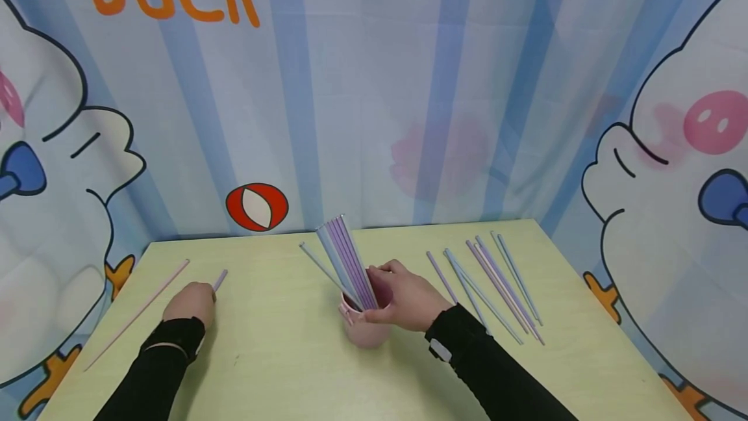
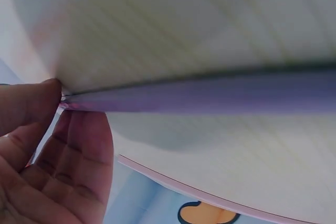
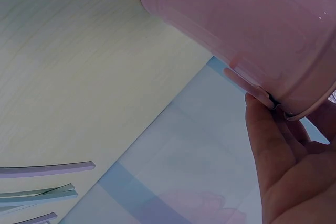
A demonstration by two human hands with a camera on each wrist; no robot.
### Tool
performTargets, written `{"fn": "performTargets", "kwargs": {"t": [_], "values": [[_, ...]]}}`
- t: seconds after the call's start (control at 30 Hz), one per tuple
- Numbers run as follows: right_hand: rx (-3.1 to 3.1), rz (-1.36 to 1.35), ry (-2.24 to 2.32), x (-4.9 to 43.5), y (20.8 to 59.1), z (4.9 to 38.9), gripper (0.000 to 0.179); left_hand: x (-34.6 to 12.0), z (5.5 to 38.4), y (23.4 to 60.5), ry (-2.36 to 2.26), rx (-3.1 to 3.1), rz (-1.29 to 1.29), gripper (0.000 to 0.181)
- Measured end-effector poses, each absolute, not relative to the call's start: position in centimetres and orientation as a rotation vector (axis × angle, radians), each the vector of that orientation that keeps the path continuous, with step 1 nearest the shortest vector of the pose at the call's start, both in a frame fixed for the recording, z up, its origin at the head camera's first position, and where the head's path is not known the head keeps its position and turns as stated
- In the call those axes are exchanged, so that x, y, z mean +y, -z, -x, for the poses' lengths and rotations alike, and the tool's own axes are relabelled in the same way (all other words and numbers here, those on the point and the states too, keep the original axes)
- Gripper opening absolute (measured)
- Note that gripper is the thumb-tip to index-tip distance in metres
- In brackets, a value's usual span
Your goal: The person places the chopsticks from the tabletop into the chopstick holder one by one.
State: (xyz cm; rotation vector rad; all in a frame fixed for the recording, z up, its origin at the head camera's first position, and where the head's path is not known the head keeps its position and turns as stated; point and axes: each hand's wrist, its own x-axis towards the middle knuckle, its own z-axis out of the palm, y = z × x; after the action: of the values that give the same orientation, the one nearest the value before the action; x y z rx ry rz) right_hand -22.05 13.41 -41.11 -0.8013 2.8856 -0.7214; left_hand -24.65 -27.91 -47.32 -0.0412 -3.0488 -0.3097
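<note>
Near the table's left side, my left hand (image 1: 193, 304) pinches one end of a purple straw (image 2: 210, 97) between thumb and fingertips. Most of that straw is hidden by the hand in the head view; only a short purple tip (image 1: 220, 280) shows beyond it. At the table's middle, my right hand (image 1: 411, 297) grips the rim of a pink cup (image 1: 365, 333), also seen large as a pink cup wall (image 3: 247, 30) in the right wrist view. Blue and purple straws (image 1: 347, 262) stand bunched in the cup, one blue straw (image 1: 324, 265) leaning apart to the left.
A pink straw (image 1: 137, 314) lies at the table's left edge. Several loose purple and blue straws (image 1: 502, 278) lie on the right, beyond my right forearm. A printed curtain (image 1: 362, 83) hangs behind the pale yellow table (image 1: 280, 369).
</note>
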Motion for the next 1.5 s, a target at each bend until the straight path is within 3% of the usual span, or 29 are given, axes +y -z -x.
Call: {"fn": "performTargets", "kwargs": {"t": [0.47, 0.67, 0.8, 1.03, 1.5], "values": [[2.881, 0.798, 0.743, 13.5, 41.2, 22.1, 0.09, -25.5, 24.8, 47.1, 0.511, -3.092, 0.022, 0.008], [2.883, 0.809, 0.746, 13.4, 41.3, 22.1, 0.089, -24.4, 25.1, 45.9, 0.673, -3.087, -0.033, 0.041], [2.881, 0.802, 0.75, 13.4, 41.2, 22.0, 0.089, -23.5, 25.2, 44.4, 0.743, -3.038, 0.019, 0.051], [2.89, 0.79, 0.733, 13.4, 41.3, 22.1, 0.089, -22.2, 24.8, 41.9, 0.901, -2.948, 0.054, 0.041], [2.889, 0.782, 0.744, 13.4, 41.3, 22.0, 0.089, -18.3, 22.8, 37.6, 1.302, -2.631, 0.074, 0.038]]}}
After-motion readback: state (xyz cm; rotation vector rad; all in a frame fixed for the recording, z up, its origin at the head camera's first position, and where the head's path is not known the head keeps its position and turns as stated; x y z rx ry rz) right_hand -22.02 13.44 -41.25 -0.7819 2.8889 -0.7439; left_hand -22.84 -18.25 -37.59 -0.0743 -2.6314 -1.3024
